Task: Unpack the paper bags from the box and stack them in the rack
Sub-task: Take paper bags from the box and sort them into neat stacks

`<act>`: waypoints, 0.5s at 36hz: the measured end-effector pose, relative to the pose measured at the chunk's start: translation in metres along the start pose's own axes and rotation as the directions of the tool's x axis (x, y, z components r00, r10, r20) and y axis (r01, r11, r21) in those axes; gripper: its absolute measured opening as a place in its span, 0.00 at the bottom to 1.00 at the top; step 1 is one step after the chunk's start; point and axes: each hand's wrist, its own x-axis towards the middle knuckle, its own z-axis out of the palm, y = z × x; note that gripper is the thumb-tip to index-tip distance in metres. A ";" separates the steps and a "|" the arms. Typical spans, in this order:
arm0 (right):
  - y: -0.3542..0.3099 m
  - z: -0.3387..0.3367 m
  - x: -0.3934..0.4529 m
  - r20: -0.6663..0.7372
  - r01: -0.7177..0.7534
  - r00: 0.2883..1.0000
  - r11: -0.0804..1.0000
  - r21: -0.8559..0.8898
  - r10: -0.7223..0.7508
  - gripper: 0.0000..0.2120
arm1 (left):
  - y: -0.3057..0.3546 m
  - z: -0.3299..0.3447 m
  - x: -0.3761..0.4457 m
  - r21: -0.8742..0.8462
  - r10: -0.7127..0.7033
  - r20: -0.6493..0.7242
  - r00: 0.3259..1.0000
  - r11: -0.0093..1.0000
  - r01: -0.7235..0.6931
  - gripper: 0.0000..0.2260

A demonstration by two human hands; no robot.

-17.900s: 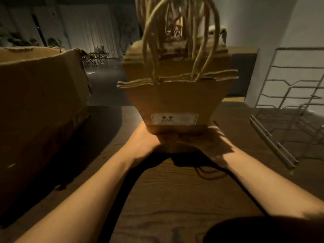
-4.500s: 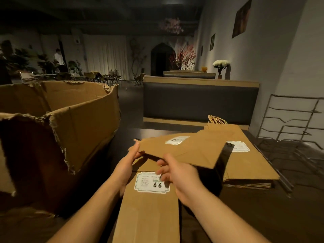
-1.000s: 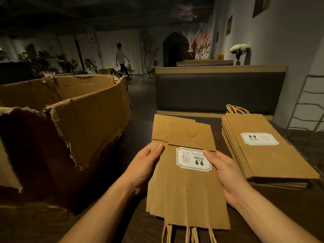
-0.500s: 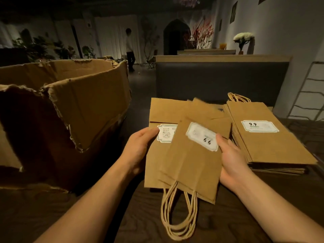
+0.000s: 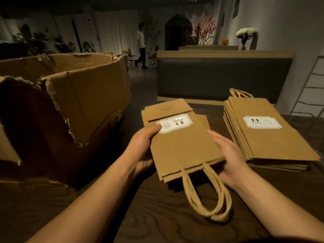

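Since half a second ago, the fanned bags (image 5: 182, 142) have been squared into one bundle, gripped at its edges by left hand (image 5: 142, 148) and right hand (image 5: 228, 162) above the table (image 5: 157, 216). Its long axis runs away from the person, handles (image 5: 206, 192) nearest. Box (image 5: 66, 109) stands left, stack (image 5: 264, 134) right, rack (image 5: 310, 88) beyond.

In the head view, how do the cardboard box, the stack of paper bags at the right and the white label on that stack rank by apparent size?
1. cardboard box, partly cropped
2. stack of paper bags
3. white label
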 end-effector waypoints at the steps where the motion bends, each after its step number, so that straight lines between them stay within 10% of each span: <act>1: 0.001 0.000 -0.002 0.039 -0.035 0.999 0.999 0.013 0.034 0.14 | 0.000 0.000 0.000 -0.022 0.012 -0.012 1.000 1.000 -0.012 0.14; 4: 0.002 -0.003 -0.003 0.189 -0.154 0.971 0.988 0.024 0.147 0.24 | 0.000 -0.001 0.000 0.038 0.033 -0.047 0.998 0.999 -0.031 0.13; 9: 0.000 -0.003 0.000 0.285 -0.116 0.949 0.991 -0.072 0.131 0.13 | -0.001 -0.002 -0.001 0.140 0.011 -0.028 1.000 0.990 -0.007 0.13; 18: -0.006 -0.019 0.006 0.367 -0.226 0.887 0.956 -0.187 0.281 0.23 | 0.019 -0.028 0.001 -0.053 0.178 -0.057 0.982 0.982 -0.181 0.18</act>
